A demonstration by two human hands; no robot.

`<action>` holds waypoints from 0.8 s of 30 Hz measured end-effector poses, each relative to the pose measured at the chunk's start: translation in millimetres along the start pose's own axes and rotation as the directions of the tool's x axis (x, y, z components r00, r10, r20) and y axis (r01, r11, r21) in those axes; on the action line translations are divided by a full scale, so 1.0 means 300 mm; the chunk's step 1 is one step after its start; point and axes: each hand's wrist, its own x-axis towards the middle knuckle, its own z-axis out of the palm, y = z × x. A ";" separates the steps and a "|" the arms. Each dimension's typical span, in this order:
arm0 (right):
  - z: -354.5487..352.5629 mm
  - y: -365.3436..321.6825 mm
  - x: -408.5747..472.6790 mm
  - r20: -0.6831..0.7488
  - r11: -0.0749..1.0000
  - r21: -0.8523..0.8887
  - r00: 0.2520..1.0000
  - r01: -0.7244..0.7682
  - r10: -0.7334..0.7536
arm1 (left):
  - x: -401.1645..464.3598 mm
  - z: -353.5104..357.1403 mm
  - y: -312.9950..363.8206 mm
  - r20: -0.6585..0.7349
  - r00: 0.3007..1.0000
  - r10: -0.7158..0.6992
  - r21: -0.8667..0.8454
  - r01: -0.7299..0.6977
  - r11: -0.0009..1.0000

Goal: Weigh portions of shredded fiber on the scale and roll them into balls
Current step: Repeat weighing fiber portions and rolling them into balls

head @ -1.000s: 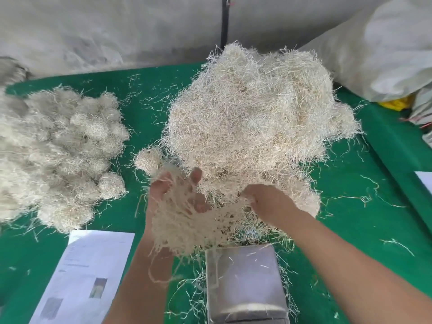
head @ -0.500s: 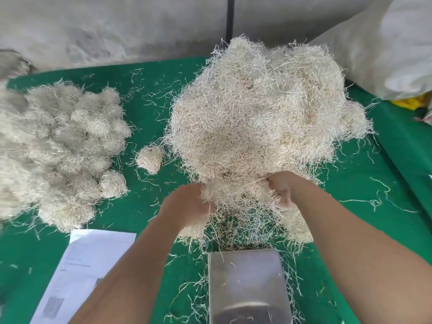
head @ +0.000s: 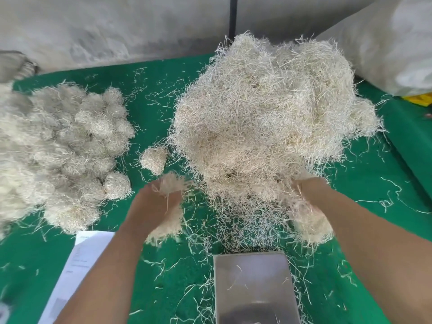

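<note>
- Head view, nearest you: the metal scale [head: 254, 288] sits on the green surface [head: 177, 284] at the bottom edge, right of centre; only a few stray strands lie on its pan; a white paper sheet [head: 77, 267] lies to its left, partly under your left forearm.
- Your left hand [head: 156, 206] is above the surface, left of and beyond the scale; it holds a tuft of fiber [head: 168, 183], with more fiber showing below the palm; the fingers are hidden under the fiber and blurred, so whether they are curled or spread cannot be told.
- Your right hand [head: 311, 192] reaches into the near right edge of the loose fiber pile [head: 266, 118]; its fingers are buried in the strands and their state cannot be told; a clump hangs just below the wrist.
- One small ball [head: 153, 159] lies alone between the loose pile and the heap of rolled balls [head: 60, 146] on the left.
- Farthest off: a white sack [head: 385, 43] stands at the right rear; a grey wall [head: 105, 26] runs behind the surface.
</note>
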 end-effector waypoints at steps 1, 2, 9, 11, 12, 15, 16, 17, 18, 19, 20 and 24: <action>0.003 -0.001 -0.008 0.081 0.999 0.038 0.997 0.015 -0.018 | -0.010 0.014 0.017 0.001 1.000 -0.011 -0.106 0.011 0.994; 0.013 -0.012 -0.025 0.177 0.992 0.125 0.984 0.001 -0.024 | -0.028 0.037 0.048 0.001 1.000 -0.017 -0.218 0.017 0.976; -0.128 -0.086 -0.158 0.367 0.707 -0.561 0.895 0.431 -0.254 | -0.155 0.153 0.176 0.004 0.998 -0.064 -0.763 0.044 0.645; -0.241 -0.116 -0.215 0.384 0.682 -0.594 0.895 0.427 -0.226 | -0.190 0.165 0.203 0.131 0.988 -0.083 -0.880 0.154 0.449; -0.298 -0.130 -0.243 0.371 0.690 -0.587 0.898 0.423 -0.235 | -0.209 0.171 0.217 0.181 0.980 -0.078 -0.919 0.197 0.342; -0.429 -0.183 -0.312 0.265 0.780 -0.461 0.904 0.423 -0.334 | -0.250 0.207 0.235 0.156 0.978 -0.135 -0.980 0.171 0.103; -0.452 -0.192 -0.322 0.225 0.813 -0.408 0.909 0.416 -0.352 | -0.265 0.218 0.241 0.137 0.972 -0.192 -0.987 0.150 0.054; -0.465 -0.197 -0.327 0.191 0.810 -0.420 0.913 0.409 -0.362 | -0.273 0.232 0.237 0.128 0.961 -0.244 -0.990 0.138 0.024; -0.473 -0.200 -0.323 0.162 0.770 -0.493 0.913 0.404 -0.375 | -0.279 0.244 0.235 0.139 0.948 -0.286 -0.989 0.146 0.001; -0.481 -0.203 -0.321 0.148 0.718 -0.575 0.913 0.393 -0.381 | -0.284 0.255 0.230 0.156 0.936 -0.315 -0.987 0.161 -0.011; -0.487 -0.205 -0.329 0.139 0.679 -0.630 0.914 0.378 -0.380 | -0.288 0.263 0.228 0.169 0.926 -0.336 -0.984 0.176 -0.012; -0.471 -0.200 -0.424 0.114 0.711 -0.565 0.893 0.419 -0.435 | -0.310 0.289 0.237 0.195 0.921 -0.338 -0.980 0.197 -0.030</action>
